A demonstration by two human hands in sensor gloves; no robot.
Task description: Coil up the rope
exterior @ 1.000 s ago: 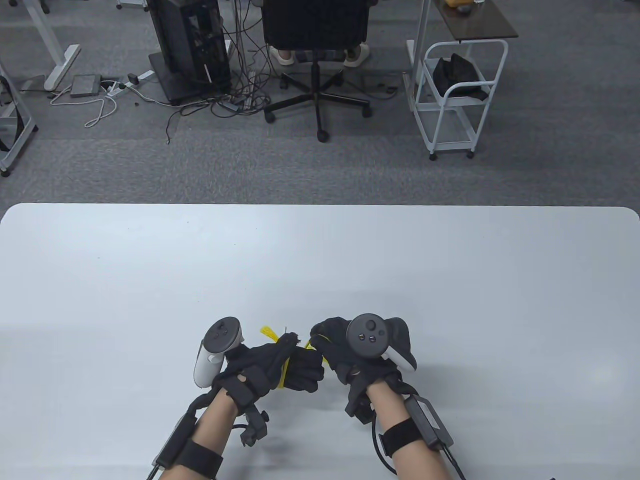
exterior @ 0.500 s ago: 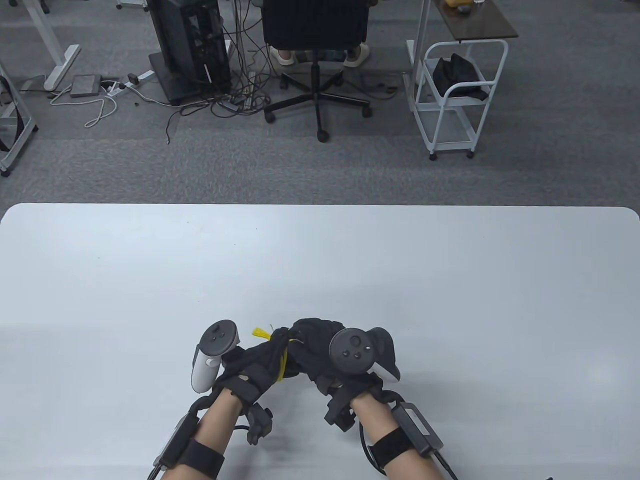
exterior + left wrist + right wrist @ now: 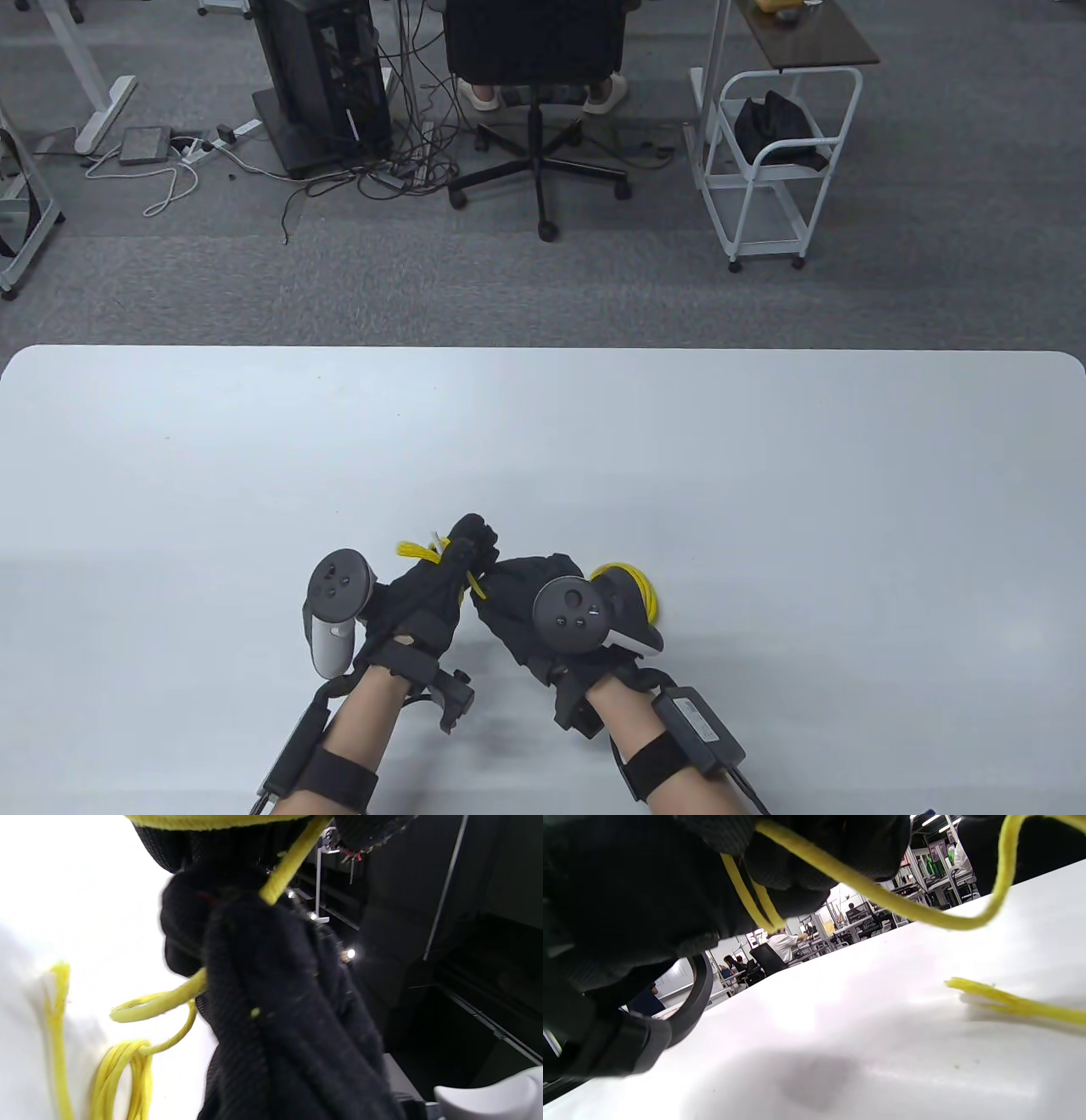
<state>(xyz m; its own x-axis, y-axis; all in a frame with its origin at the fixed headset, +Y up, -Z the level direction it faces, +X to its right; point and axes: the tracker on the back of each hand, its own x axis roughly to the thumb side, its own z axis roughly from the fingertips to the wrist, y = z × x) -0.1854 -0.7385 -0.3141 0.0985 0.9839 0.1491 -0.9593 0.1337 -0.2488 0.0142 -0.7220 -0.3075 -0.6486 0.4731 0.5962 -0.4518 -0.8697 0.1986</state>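
The yellow rope shows in the table view as a small coil [image 3: 646,589] just right of my right hand [image 3: 502,587], with a frayed end [image 3: 416,549] left of my left hand [image 3: 475,538]. Both hands sit close together near the table's front edge. My left hand is a raised fist with a strand running through it [image 3: 292,861]. My right hand grips two strands under its fingers [image 3: 751,899], and another strand [image 3: 882,899] runs to the left hand. In the left wrist view, loops [image 3: 123,1069] lie on the table. Most of the rope is hidden by the gloves.
The white table [image 3: 543,441] stretches far and to both sides of the hands. Beyond its far edge are the floor, an office chair [image 3: 534,51], a white cart [image 3: 780,170] and a computer tower [image 3: 322,76].
Both hands shifted left. The left fist rose and moved farther from me. The loops seen across the left hand now show as a coil to the right of the right hand.
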